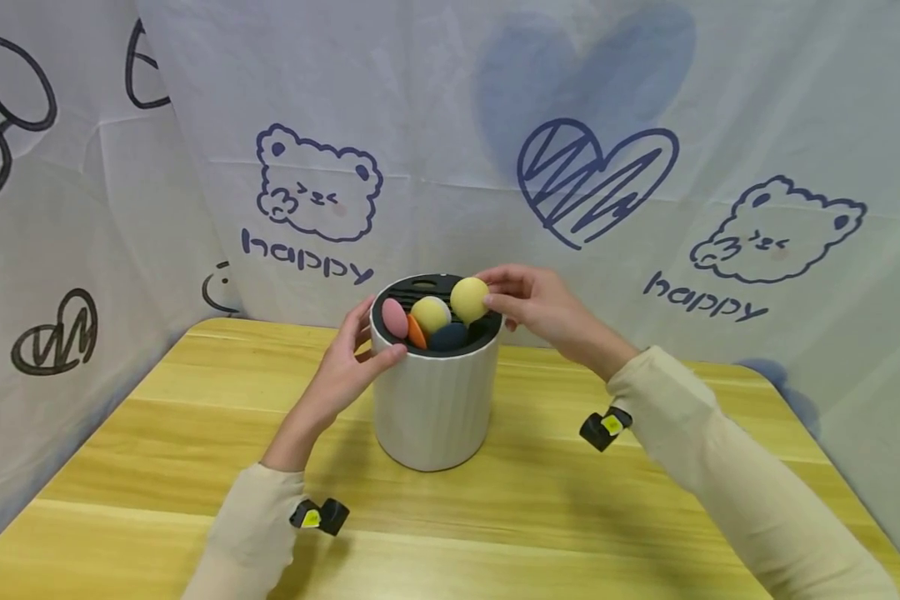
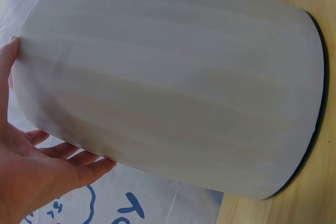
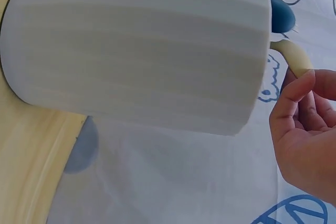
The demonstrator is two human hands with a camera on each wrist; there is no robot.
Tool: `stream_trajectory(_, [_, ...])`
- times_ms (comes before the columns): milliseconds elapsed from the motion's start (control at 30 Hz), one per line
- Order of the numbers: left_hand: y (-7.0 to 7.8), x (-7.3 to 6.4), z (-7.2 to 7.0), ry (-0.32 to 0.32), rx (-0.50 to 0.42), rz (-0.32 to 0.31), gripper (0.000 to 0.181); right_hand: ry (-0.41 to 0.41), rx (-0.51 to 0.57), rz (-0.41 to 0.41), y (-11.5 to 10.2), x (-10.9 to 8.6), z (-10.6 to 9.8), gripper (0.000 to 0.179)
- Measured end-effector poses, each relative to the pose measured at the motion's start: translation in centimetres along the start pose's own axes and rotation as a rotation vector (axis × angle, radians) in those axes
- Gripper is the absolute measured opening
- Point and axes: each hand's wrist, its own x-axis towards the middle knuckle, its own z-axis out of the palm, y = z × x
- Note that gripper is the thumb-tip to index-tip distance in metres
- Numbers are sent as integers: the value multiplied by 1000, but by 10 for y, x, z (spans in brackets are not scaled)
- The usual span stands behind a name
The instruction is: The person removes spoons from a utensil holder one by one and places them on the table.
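A white ribbed cylindrical holder with a black slotted top stands upright on the wooden table. My left hand grips its upper left side, thumb at the near rim and fingers along the wall. At the right of the top, my right hand pinches a yellow spoon-like piece by its rounded head. In the right wrist view this yellow piece looks curved and narrows toward the holder; its lower end is hidden. Pink, orange, yellow and dark blue heads poke out beside it.
The light wooden table ends at a white cloth backdrop printed with bears and hearts, close behind the holder. Small black devices, one by the left wrist and one by the right, stick out from the sleeves.
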Motion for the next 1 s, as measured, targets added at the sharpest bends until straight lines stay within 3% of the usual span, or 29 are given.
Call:
stream_trajectory(567, [0, 0, 1, 3, 5, 7, 78, 24, 39, -129, -10, -4, -15, 35])
stream_trajectory(1000, [-1, 0, 1, 5, 10, -2, 79, 97, 103, -189, -24, -5, -27, 43])
